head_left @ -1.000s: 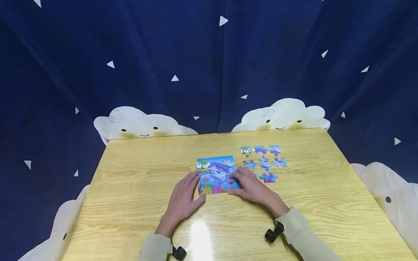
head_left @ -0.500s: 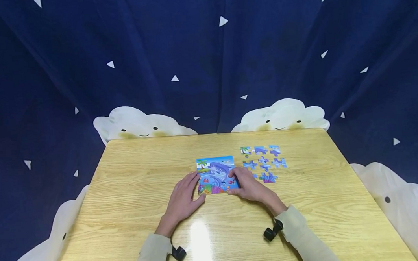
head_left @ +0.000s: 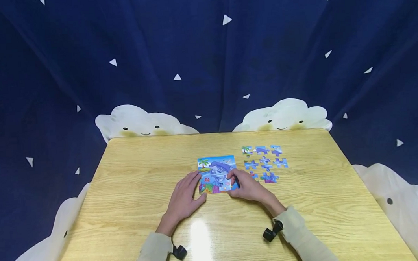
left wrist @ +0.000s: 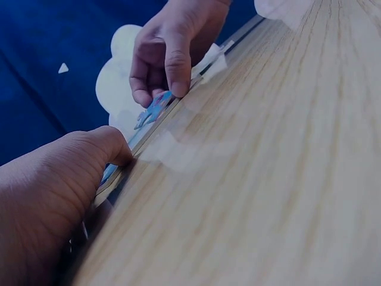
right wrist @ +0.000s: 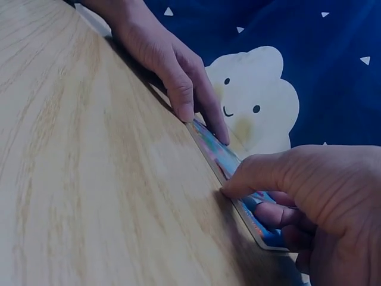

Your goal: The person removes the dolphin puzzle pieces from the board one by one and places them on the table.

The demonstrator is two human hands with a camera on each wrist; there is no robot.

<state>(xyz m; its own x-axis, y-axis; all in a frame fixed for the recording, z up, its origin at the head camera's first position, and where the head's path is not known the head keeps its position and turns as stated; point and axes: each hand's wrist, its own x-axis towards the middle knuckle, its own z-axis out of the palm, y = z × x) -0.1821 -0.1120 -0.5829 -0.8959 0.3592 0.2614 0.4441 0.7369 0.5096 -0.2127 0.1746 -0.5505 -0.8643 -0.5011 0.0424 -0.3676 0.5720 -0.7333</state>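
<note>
A dolphin-picture jigsaw puzzle [head_left: 212,167] lies in its flat tray [right wrist: 265,243] on the wooden table. My right hand [head_left: 246,185] pinches a blue jigsaw piece [head_left: 225,185] between thumb and fingers at the puzzle's lower right corner. The piece [left wrist: 156,110] is lifted out of its slot and tilted in the left wrist view. My left hand [head_left: 184,197] rests at the tray's left side, fingers straight along the edge and thumb at the front left corner. In the right wrist view, the left hand's fingertips [right wrist: 221,137] press on the picture.
Several loose jigsaw pieces [head_left: 265,163] lie in rows on the table [head_left: 140,173], right of the tray and close behind my right hand. A dark blue curtain [head_left: 205,59] with white clouds [head_left: 282,113] hangs beyond the table's far edge.
My right hand has worked a corner piece loose; it now sits raised and shifted left over the picture. The left hand has stayed in place.
</note>
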